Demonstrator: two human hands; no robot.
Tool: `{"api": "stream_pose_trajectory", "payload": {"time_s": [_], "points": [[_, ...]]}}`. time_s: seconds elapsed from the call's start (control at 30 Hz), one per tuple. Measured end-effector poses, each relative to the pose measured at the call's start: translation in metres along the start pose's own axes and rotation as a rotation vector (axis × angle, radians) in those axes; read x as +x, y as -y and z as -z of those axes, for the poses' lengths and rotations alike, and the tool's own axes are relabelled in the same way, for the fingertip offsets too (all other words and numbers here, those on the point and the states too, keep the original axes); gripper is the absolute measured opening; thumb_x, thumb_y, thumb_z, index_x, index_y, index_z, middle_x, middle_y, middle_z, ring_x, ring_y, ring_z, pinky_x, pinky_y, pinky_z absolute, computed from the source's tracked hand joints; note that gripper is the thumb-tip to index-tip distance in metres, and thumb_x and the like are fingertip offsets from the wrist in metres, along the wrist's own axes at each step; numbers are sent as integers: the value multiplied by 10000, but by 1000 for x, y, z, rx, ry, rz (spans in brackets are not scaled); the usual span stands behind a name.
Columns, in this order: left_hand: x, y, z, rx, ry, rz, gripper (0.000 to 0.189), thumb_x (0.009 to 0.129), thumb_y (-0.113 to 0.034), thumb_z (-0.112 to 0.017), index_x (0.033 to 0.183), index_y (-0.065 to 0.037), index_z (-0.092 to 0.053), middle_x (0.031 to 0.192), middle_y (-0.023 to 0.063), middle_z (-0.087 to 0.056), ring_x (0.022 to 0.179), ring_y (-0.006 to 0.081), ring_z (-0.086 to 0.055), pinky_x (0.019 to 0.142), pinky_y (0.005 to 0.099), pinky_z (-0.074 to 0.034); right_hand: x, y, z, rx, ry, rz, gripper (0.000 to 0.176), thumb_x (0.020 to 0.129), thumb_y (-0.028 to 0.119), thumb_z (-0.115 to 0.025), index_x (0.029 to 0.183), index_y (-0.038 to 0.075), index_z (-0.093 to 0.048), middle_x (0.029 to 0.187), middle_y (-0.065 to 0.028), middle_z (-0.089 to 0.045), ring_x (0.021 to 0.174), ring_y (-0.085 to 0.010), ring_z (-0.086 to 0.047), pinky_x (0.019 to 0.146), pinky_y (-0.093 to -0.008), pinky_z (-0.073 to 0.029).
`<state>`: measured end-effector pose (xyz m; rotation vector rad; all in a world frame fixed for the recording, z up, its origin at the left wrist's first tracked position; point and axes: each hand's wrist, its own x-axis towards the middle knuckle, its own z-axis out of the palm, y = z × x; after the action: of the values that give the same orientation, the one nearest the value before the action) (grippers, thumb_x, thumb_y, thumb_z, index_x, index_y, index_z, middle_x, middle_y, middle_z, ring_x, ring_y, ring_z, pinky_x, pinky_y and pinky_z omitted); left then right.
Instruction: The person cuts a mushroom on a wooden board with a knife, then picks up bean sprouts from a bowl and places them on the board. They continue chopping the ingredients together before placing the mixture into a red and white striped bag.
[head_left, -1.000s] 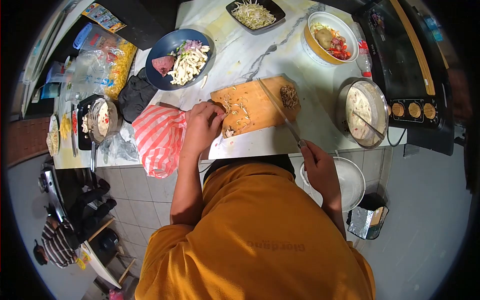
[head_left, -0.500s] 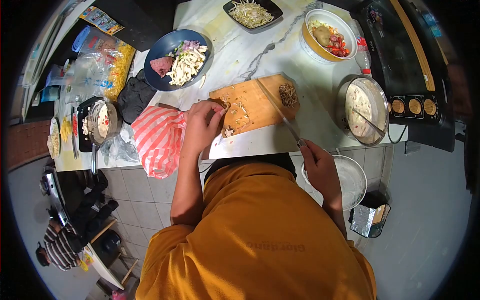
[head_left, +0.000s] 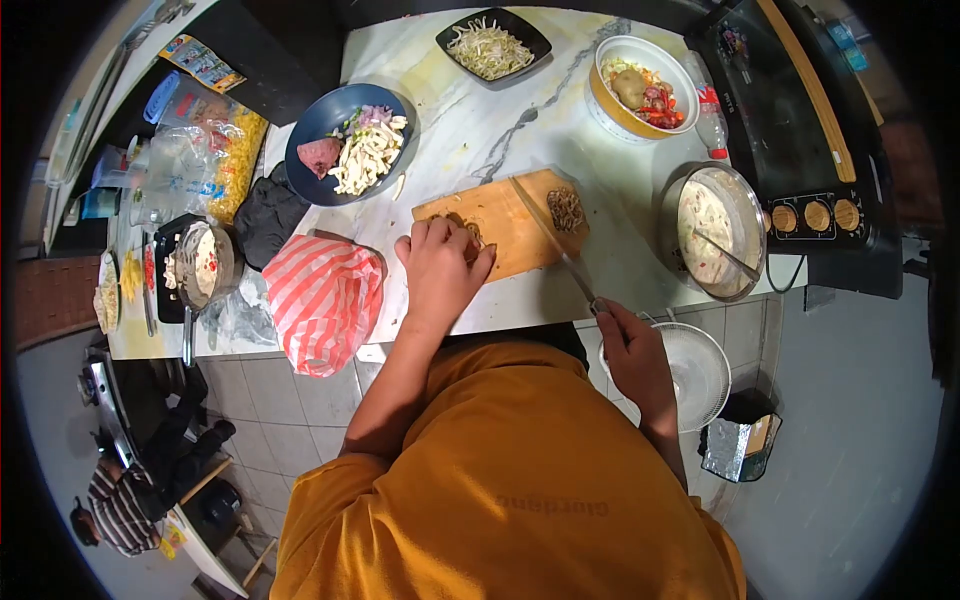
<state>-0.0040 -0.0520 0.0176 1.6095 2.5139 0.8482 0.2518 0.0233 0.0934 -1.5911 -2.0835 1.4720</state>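
My left hand (head_left: 442,265) is bent over the left part of a wooden cutting board (head_left: 515,240). Its fingers curl down onto thin scraps lying there, and what sits under the fingertips is hidden. In my right hand (head_left: 637,355) is the handle of a long knife (head_left: 560,247), whose blade slants across the board with its tip toward the far edge. A pile of dark chopped pieces (head_left: 566,210) rests at the board's right end. Beyond my left hand stands a dark blue plate (head_left: 305,118) with white cut pieces (head_left: 368,162), chopped purple onion and a pink lump.
A red-striped plastic bag (head_left: 322,295) overhangs the counter's front edge. Bean sprouts (head_left: 490,48) fill a black bowl at the back. Rightward are a white-and-yellow bowl (head_left: 612,110), a metal pot (head_left: 742,265) and an oven. A pan (head_left: 230,265) stands left; a person (head_left: 125,505) is farther off.
My left hand has moved right and turned, now covering scraps that lay in view on the board. The right hand still holds the knife in nearly the same place.
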Motion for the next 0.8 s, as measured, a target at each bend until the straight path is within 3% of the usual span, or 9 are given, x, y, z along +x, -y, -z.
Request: {"api": "stream_pose_trajectory", "payload": {"time_s": [0.1,0.43,0.8], "points": [[0,-2,1,53,41,72,147,774,-264,-759,798,-121,-733,933,40,-639,994,276,-540,856,456,-337,-2,-5,0,2,-21,35,350,1026,283,-578,1238,18,-663,619,-122,-577,551,-128,-514,560,-309,-440],[-1,10,12,3,35,55,105,777,-201,-741,812,-104,-724,933,48,-642,1001,279,-542,832,452,-345,0,-1,4,-13,-9,50,368,1026,291,-581,1249,10,-659,615,-124,-586,546,-129,-511,544,-316,-427],[-7,40,31,-108,138,219,300,819,-272,-770,1048,-102,-677,994,71,-669,1035,286,-577,861,427,-348,6,-15,-9,33,116,-52,381,1024,306,-584,1260,17,-661,642,-94,-608,589,-98,-508,567,-292,-433]]}}
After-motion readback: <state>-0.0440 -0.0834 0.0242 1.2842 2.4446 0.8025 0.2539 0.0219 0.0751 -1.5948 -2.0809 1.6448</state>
